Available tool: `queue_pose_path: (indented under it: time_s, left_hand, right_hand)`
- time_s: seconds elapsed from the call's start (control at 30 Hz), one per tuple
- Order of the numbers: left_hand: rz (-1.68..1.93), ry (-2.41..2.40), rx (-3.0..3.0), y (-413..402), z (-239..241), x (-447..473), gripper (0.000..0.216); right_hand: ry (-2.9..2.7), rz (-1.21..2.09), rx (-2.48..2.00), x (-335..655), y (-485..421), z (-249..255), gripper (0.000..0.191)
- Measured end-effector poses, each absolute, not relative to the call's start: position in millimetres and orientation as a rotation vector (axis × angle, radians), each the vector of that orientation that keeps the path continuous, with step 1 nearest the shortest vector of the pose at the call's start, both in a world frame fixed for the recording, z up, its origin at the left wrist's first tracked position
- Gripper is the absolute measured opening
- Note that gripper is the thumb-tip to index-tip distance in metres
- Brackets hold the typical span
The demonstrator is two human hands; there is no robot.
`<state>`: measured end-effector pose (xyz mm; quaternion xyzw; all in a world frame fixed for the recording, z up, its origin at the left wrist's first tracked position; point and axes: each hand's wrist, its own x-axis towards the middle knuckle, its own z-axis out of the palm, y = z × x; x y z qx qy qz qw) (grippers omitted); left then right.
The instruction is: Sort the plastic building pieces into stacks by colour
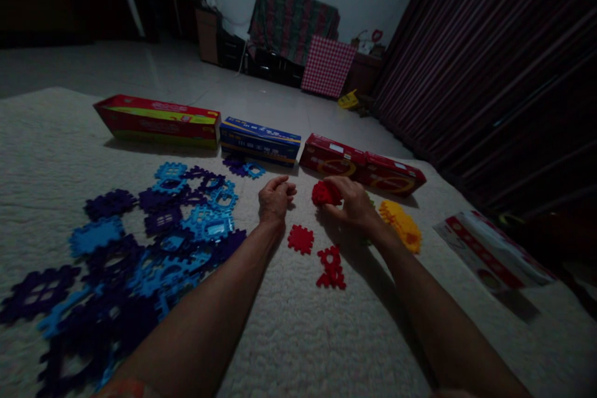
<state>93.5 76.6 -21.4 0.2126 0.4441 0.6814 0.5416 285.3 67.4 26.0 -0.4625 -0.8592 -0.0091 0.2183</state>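
My right hand [352, 202] grips a small stack of red interlocking tiles [323, 193], held just above the pale mat, thumb on the near side. My left hand [276, 199] is close by on the left, its fingers loosely bent and slightly apart, with nothing visible in them. Below and between the hands lies a flat red square tile [301, 239]. Nearer to me are red cut-out pieces [331, 267]. Yellow tiles [402, 226] form a pile right of my right hand, and green pieces [367, 237] are partly hidden behind that hand.
Many dark purple tiles [114, 261] and light blue tiles [97, 235] spread over the left of the mat [298, 336]. Along the back stand a red-and-yellow box [161, 121], a blue box [260, 142] and dark red boxes [361, 165]. A white-and-red box [494, 252] lies right.
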Motion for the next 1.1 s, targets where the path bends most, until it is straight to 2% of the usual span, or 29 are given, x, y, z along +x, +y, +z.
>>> queue_pose_path:
  time_s: [0.17,0.37,0.7,1.1]
  left_hand:
    - [1.615,1.059,0.515,76,-20,93,0.033]
    - [1.626,1.055,0.515,78,-24,94,0.033]
    - [1.622,1.060,0.514,77,-21,94,0.032]
    - [1.633,1.037,0.526,78,-25,94,0.036]
  right_hand:
    - [-2.367,-0.148,-1.265,282,52,7,0.052]
    - [-2.383,-0.288,-1.271,282,50,-7,0.047]
    - [-2.377,-0.164,-1.322,286,52,-2,0.060]
    - [-2.364,-0.245,-1.396,295,49,8,0.060]
